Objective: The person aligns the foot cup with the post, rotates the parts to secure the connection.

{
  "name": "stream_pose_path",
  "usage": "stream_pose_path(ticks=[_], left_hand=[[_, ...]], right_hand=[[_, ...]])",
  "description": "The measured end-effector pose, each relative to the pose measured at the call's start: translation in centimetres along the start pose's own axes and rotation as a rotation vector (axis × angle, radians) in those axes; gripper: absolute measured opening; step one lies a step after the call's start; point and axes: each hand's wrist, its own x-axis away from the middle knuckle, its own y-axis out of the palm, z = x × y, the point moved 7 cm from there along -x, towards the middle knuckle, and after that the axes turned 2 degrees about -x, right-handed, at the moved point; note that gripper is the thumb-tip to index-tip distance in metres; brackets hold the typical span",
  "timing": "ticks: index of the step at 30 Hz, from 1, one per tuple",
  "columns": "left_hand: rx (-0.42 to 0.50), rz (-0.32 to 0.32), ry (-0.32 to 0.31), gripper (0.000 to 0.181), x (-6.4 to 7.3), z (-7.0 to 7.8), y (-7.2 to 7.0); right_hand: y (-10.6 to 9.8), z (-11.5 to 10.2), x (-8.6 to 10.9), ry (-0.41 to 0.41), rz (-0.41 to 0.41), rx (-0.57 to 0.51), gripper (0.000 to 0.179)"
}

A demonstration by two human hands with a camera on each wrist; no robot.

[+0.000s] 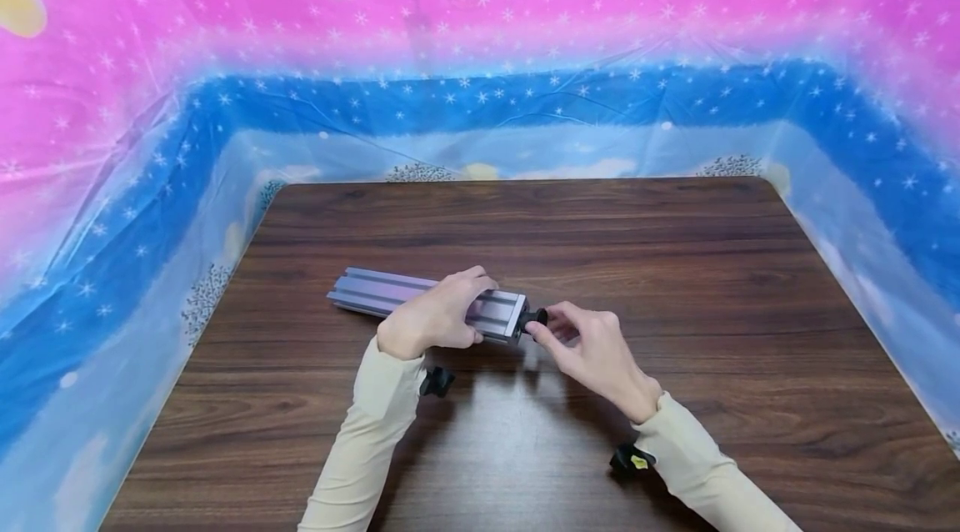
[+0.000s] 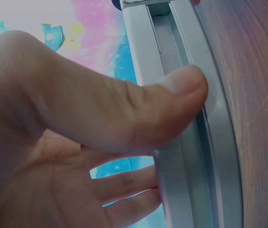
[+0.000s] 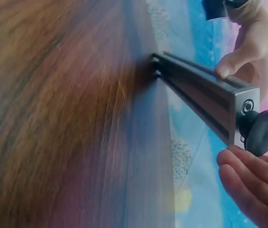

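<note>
A silver aluminium extrusion (image 1: 390, 288) with long grooves lies slantwise over the middle of the table. My left hand (image 1: 442, 311) grips it across its right half; in the left wrist view the thumb (image 2: 171, 99) presses over a groove, with the fingers at the opposite side. From the flat end plate (image 3: 236, 107) sticks out a black round foot (image 3: 263, 134), a disc on a short neck. My right hand (image 1: 596, 348) pinches this foot at its rim between thumb and fingers. Beside the foot, a screw head (image 3: 247, 106) shows in the end plate.
The dark wood-grain table (image 1: 675, 248) reaches out on all sides of the hands. A pink and blue patterned cloth (image 1: 480, 98) hangs behind it and along both sides. Black wrist devices sit under the left cuff (image 1: 438, 382) and the right cuff (image 1: 632, 460).
</note>
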Motion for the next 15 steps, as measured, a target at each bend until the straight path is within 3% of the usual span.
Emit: stream_pose_path(ticks=[4, 7, 13, 15], left_hand=[[0.01, -0.01, -0.014, 0.056, -0.1, -0.1, 0.1], [0.016, 0.001, -0.005, 0.056, -0.1, -0.1, -0.1], [0.021, 0.004, -0.014, 0.055, -0.4, -0.3, -0.6], [0.017, -0.001, -0.021, 0.055, -0.5, -0.4, -0.7]], right_hand=[[0.1, 0.4, 0.0, 0.109, -0.02, -0.001, 0.02], [-0.1, 0.2, -0.1, 0.082, -0.03, 0.021, 0.025], [-0.7, -1.0, -0.2, -0.203, -0.05, 0.081, 0.061], [-0.8, -1.5, -0.1, -0.315, -0.065, 0.115, 0.063]])
